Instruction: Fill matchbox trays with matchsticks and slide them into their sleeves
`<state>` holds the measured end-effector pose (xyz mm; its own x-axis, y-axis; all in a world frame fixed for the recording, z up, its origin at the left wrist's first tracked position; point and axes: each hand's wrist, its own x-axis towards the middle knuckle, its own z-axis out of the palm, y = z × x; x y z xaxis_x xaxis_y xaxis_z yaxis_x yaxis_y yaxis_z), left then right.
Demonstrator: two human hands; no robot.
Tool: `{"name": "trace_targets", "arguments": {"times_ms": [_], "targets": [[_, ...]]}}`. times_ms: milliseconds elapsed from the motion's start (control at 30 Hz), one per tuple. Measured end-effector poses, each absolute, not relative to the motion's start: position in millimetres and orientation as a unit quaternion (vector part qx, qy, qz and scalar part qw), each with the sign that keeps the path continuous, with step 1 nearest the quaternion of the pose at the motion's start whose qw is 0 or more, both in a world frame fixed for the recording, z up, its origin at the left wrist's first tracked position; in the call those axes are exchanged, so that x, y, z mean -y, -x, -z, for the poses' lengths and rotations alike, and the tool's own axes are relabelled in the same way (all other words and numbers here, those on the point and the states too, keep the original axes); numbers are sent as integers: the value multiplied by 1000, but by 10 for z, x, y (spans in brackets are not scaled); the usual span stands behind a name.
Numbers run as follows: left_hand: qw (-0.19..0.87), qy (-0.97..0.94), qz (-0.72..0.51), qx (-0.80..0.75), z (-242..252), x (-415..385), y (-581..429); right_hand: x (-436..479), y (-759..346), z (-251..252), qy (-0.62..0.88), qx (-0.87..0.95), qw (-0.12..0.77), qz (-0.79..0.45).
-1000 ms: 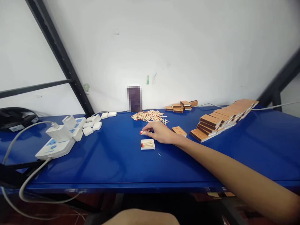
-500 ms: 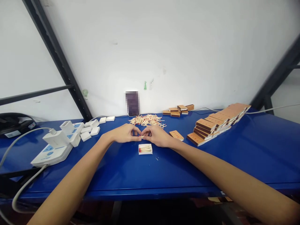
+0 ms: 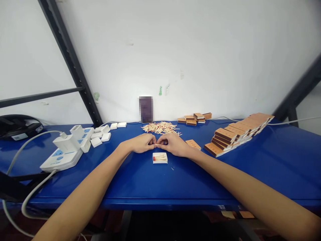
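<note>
My left hand [image 3: 141,143] and my right hand [image 3: 173,144] meet fingertip to fingertip on the blue table [image 3: 140,177], both pinched on a small bunch of matches [image 3: 156,144]. Just in front of them lies a white matchbox tray [image 3: 159,158] with a few red-tipped matches inside. A loose pile of matches [image 3: 160,127] lies behind the hands, near the wall. One orange matchbox sleeve [image 3: 193,144] lies flat just right of my right wrist.
Rows of stacked orange matchboxes [image 3: 235,132] run along the right. A few more matchboxes [image 3: 194,117] sit by the wall. At the left are a white power strip with plugged adapters [image 3: 66,149], several white trays [image 3: 102,132], and grey cables [image 3: 32,194].
My left arm has come into view and joined the right hand at the matches. The fingertips have drawn closer together since half a second ago.
</note>
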<state>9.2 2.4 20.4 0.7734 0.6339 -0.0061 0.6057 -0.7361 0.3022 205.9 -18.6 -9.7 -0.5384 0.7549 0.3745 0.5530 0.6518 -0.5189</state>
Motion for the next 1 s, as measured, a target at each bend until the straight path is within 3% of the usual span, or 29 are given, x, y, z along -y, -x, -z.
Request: {"name": "trace_targets", "arguments": {"times_ms": [567, 700, 867, 1000], "targets": [[52, -943, -36, -327, -217, 118, -104, 205, -2045, 73, 359, 857, 316, -190], [81, -941, -55, -322, -352, 214, -79, 290, -2074, -48, 343, 859, 327, -193], [163, -942, -38, -292, -481, 322, -43, 462, -2108, -182, 318, 874, 242, -276], [219, -928, -57, -297, -486, 282, -7, 522, -2122, -216, 327, 882, 215, -262]]}}
